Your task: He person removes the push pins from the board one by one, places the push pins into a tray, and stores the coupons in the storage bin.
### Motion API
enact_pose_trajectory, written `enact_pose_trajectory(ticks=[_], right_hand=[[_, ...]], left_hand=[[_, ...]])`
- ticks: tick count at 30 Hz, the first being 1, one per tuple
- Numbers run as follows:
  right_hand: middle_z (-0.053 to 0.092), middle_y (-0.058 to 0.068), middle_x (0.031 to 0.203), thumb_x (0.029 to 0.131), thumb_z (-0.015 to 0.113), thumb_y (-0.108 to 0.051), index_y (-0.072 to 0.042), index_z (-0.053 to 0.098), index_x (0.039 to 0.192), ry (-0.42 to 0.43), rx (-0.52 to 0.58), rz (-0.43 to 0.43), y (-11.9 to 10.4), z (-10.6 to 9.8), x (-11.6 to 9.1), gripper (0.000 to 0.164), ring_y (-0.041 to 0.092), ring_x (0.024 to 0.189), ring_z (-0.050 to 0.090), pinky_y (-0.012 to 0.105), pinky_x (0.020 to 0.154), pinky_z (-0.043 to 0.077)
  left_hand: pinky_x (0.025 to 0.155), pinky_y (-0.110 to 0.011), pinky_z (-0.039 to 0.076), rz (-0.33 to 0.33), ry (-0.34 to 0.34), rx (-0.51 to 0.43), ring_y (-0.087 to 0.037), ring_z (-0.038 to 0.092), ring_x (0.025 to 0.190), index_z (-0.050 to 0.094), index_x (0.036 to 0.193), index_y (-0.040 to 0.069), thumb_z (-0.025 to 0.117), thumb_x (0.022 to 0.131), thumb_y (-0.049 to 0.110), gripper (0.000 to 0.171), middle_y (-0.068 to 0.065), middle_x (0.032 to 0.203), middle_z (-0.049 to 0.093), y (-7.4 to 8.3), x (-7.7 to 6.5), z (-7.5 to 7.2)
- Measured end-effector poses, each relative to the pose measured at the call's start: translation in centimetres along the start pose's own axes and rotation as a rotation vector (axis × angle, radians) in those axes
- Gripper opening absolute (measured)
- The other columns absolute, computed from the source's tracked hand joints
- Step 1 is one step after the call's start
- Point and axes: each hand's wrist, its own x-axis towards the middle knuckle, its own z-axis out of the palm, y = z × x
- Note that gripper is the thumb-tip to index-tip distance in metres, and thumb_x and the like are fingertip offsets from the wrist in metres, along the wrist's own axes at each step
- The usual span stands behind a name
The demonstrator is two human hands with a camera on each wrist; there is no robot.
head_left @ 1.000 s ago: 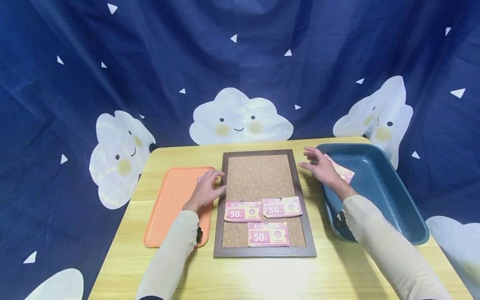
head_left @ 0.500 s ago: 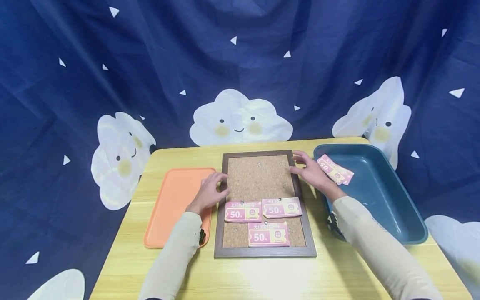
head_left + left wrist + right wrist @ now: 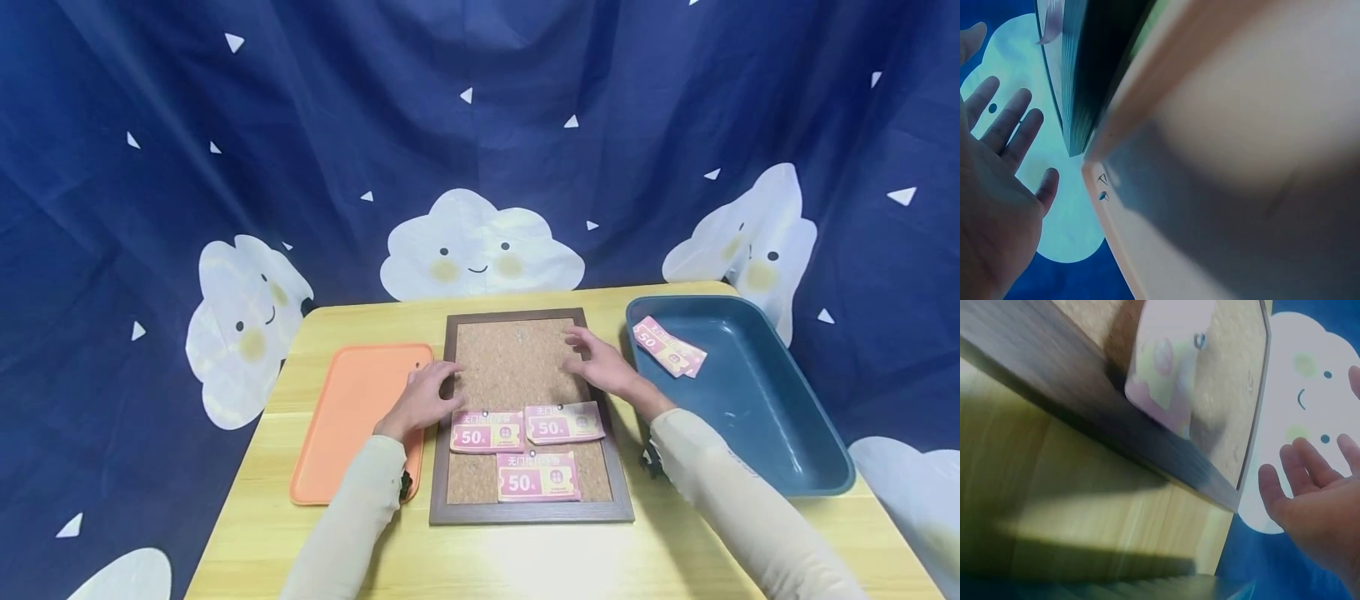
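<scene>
A cork board in a dark brown frame lies on the table between my hands. Its lower half carries three pink coupons marked 50: a left one, a right one and a bottom one, each with a small dark tack at its top edge. My left hand is over the board's left frame, fingers spread and holding nothing. Over the upper right of the board is my right hand, its relaxed fingers holding nothing. Whether either hand touches the board cannot be told.
An orange tray lies to the left, with small tacks in its far corner. At the right stands a dark blue basin, holding more pink coupons. A blue cloud-print curtain hangs behind the wooden table.
My right hand has moved left, from beside the basin to over the board, uncovering the basin's coupons. The left hand has shifted slightly right. The coupons on the board stay put.
</scene>
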Motion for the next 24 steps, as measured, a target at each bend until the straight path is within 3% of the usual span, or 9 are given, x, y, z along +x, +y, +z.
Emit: enact_pose_trajectory(ticks=[7,17,24], right_hand=[[0.042,0.019,0.147,0.09,0.065,-0.023,-0.015,0.031,0.15,-0.044,-0.025,0.005,-0.1,1.7,-0.4,0.069,0.038,0.133,0.044,0.053,0.103,0.042],[0.049,0.019,0.143,0.087,0.069,-0.024,-0.013,0.037,0.147,-0.071,-0.11,-0.027,-0.2,4.3,-1.3,0.069,0.038,0.127,0.051,0.055,0.101,0.043],[0.051,0.016,0.142,0.084,0.073,-0.021,-0.014,0.04,0.146,-0.095,-0.054,-0.025,-0.6,6.1,-1.8,0.071,0.036,0.129,0.049,0.054,0.107,0.038]], left_hand=[[0.109,-0.054,0.025,0.045,0.004,0.024,-0.026,0.046,0.132,0.053,0.135,0.016,0.065,0.084,0.041,0.058,-0.002,0.136,0.056,0.4,-0.1,0.2],[0.111,-0.054,0.023,0.017,-0.003,0.003,-0.025,0.046,0.133,0.052,0.138,0.019,0.068,0.085,0.039,0.059,-0.002,0.138,0.055,0.9,-0.9,0.5],[0.11,-0.056,0.024,0.01,-0.002,0.006,-0.023,0.049,0.129,0.052,0.137,0.021,0.068,0.084,0.044,0.061,0.0,0.135,0.057,1.3,-1.9,1.2]])
